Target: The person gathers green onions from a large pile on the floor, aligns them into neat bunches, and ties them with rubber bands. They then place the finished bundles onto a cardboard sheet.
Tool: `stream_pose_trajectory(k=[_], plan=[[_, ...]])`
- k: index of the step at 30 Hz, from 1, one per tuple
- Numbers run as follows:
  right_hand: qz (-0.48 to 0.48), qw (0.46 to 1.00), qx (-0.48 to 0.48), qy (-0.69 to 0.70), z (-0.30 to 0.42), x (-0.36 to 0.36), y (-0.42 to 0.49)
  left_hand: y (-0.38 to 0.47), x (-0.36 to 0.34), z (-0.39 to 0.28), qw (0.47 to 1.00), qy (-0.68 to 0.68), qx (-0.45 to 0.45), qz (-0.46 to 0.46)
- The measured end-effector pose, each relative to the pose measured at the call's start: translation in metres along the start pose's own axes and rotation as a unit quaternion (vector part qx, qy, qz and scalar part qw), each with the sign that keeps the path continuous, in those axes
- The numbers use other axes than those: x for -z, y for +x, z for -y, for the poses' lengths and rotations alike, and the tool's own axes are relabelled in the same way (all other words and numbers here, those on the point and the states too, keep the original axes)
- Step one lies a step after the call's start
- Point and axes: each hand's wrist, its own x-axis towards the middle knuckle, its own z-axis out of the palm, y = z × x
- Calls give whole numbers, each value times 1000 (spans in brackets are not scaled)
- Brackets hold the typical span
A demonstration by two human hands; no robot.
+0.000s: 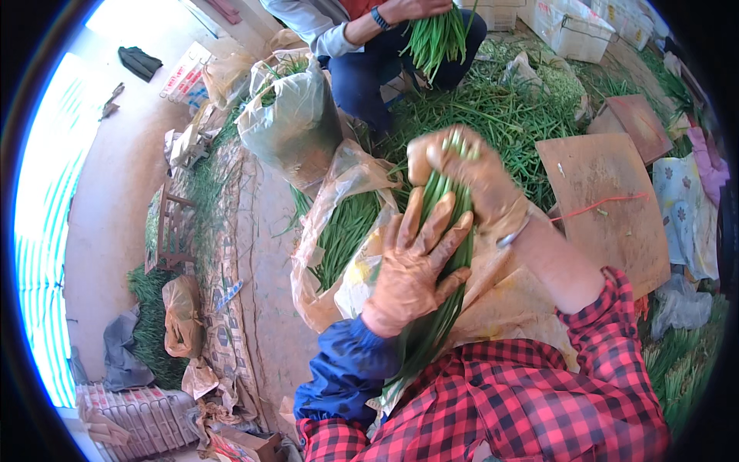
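Note:
A bunch of long green chives [441, 193] with pale ends slants across my lap. My right hand [470, 167], in a thin tan glove and blurred, is closed around the bunch near its pale ends. Over the stalks lower down lies my left hand [418, 257], gloved as well, its fingers spread on the leaves. The leaf ends run down under my left wrist. Just left of my hands, a plastic bag [306, 277] lies open with more chives [346, 231] inside. A tan sheet [514, 294] covers my lap below the bunch.
Ahead, a crouching person holds another chive bunch [439, 40] above a heap of loose greens [491, 127]. A full plastic bag [294, 115] stands left of it. Brown boards [606, 213] lie at right. White crates [568, 32] stand behind; a wooden chair [173, 231] is at left.

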Motion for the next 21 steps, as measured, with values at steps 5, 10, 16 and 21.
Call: stream_pose_trajectory(k=[5,10,16,21], plan=[[9,963,242,-116,107,-12,38,-60,-42,75,938,224,133,228],[41,829,405,-384,80,-27,36,-48,6,60,871,-141,363,300],[-8,818,565,-102,-51,-42,-57,-25,-57,8,475,-783,402,11],[-220,608,442,622,-124,-82,-109,-54,-61,-4,286,-857,429,1]])
